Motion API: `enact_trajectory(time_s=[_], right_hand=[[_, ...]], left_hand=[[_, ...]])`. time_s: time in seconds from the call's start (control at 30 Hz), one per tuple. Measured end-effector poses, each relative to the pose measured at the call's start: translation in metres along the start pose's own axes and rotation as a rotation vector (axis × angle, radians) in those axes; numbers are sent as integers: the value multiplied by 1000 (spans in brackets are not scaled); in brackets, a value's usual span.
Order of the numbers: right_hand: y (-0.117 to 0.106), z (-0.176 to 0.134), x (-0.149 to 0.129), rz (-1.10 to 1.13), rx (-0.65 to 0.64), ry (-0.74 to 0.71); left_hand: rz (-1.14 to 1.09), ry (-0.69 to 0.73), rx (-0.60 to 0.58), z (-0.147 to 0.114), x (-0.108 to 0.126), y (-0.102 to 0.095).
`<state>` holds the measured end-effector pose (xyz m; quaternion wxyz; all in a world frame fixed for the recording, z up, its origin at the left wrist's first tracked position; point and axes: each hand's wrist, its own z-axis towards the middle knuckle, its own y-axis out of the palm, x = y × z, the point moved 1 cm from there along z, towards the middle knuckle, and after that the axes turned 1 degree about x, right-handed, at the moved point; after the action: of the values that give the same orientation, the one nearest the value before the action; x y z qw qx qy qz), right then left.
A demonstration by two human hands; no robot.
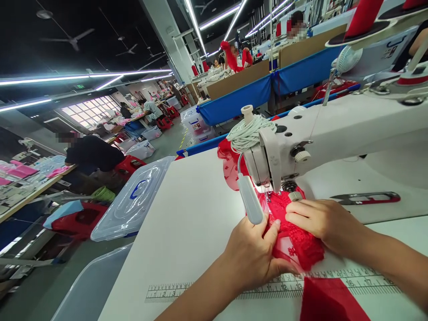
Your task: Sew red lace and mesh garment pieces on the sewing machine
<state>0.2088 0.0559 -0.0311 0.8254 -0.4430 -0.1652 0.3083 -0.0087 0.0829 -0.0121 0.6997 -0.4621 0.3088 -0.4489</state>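
Observation:
Red lace fabric (297,243) lies bunched under the needle area of a white sewing machine (341,129). My left hand (250,252) rests on its left side, fingers spread, with the thumb stretched along the near edge. On the right, my right hand (317,218) has its fingers bent together and gripping the cloth close to the presser foot. A grey-white lamp (250,200) on a bent neck hangs just above my left fingers. More sheer red cloth (230,165) extends behind the machine head.
Thread snips (371,197) lie on the machine bed. A printed ruler (167,292) crosses the white table, with a red cloth piece (329,301) at its front edge. Clear lidded bins (133,200) stand left. A coiled pale cord (249,133) sits on the machine head. Other people work beyond.

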Motion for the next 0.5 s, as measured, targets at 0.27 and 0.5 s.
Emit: enact_trajectory(time_s=[0.27,0.5], right_hand=[[12,-7,-1,-5,67,45],[3,-1,0,-33,63,15]], left_hand=[[2,1,3,0,-2,1],[54,-4,-23,1,-3,3]])
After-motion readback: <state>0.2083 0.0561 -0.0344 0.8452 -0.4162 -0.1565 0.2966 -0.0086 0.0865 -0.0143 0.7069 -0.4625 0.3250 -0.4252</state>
